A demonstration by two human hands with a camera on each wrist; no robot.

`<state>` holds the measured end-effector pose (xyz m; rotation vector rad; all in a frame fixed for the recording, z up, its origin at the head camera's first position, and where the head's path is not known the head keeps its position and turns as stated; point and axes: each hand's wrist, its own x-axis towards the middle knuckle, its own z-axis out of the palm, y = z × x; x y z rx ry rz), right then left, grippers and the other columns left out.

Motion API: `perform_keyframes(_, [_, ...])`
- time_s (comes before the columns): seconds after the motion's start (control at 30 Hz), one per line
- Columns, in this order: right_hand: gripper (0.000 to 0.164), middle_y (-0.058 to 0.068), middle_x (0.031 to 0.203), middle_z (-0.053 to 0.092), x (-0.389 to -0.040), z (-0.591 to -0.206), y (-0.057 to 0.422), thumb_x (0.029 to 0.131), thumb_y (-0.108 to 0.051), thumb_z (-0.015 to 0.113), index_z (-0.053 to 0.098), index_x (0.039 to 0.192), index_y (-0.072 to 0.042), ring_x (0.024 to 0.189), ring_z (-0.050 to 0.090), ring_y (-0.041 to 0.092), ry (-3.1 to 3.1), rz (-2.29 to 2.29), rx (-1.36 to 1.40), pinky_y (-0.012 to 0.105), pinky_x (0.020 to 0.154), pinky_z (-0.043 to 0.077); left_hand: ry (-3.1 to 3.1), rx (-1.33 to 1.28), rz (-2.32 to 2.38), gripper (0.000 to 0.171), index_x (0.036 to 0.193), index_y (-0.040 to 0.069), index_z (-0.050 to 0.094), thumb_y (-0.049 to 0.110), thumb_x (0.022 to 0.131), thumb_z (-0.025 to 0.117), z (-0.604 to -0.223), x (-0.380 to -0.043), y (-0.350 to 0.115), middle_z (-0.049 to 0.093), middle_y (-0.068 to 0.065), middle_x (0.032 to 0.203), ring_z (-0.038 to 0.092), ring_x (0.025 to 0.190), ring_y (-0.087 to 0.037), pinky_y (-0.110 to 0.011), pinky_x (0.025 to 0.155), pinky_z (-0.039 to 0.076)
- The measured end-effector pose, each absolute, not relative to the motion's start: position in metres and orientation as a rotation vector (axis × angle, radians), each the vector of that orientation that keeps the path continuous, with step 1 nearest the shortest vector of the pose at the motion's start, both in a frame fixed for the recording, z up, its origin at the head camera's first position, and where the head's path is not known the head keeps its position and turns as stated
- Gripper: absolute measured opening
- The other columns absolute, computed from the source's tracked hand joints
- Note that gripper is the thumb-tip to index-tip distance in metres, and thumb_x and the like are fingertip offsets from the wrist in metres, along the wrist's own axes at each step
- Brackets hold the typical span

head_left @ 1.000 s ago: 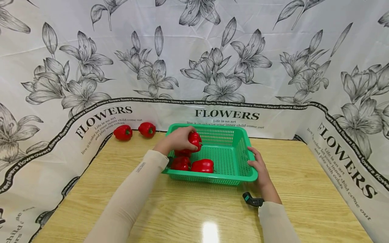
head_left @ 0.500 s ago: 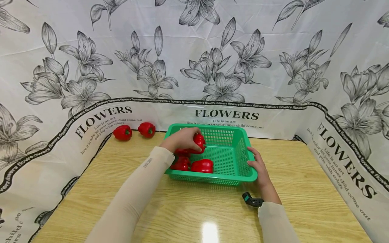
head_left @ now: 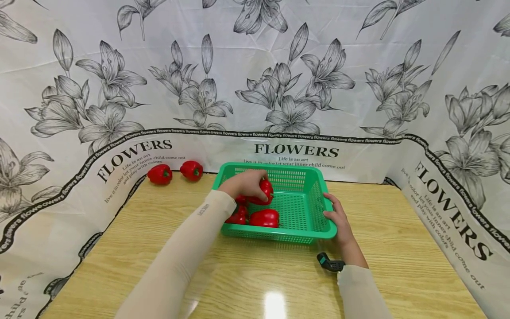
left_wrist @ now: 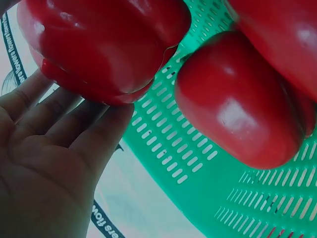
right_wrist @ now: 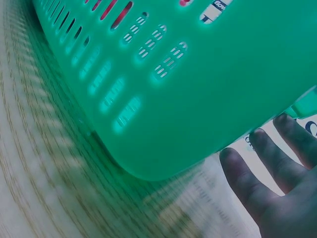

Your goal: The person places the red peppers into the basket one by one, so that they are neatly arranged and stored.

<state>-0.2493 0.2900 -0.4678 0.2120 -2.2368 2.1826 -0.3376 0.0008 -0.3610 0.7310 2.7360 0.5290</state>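
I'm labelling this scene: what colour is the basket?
The basket is green; the head view shows it best.

Glossy red pepper (head_left: 267, 189) held inside green slotted basket (head_left: 296, 233); red peppers (head_left: 264, 218) near it, two peppers (head_left: 160, 174) outside.

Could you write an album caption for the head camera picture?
Left hand grips a red pepper at a green basket while the right hand touches its edge.

We see a white cloth (head_left: 223, 57) with gray lilies (head_left: 292, 114) standing behind a yellow wooden table (head_left: 398, 248), where a bright light spot (head_left: 275, 305) shines.
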Motion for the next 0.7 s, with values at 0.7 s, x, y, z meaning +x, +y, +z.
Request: perform_keyframes(0.7, [0.054,0.014,0.144,0.021,-0.247,-0.466,0.289,0.090,-0.016,0.034,0.022,0.142,-0.026,0.116,0.037,0.028,-2.254,2.158,0.203,0.025,0.080,0.047,2.686,0.640,0.478,0.057,0.116,0.020,0.049,0.038,0.069,0.075,-0.375,-0.343,0.017,0.056,0.003,0.100,0.053,0.092,-0.017,-0.030,0.067,0.050])
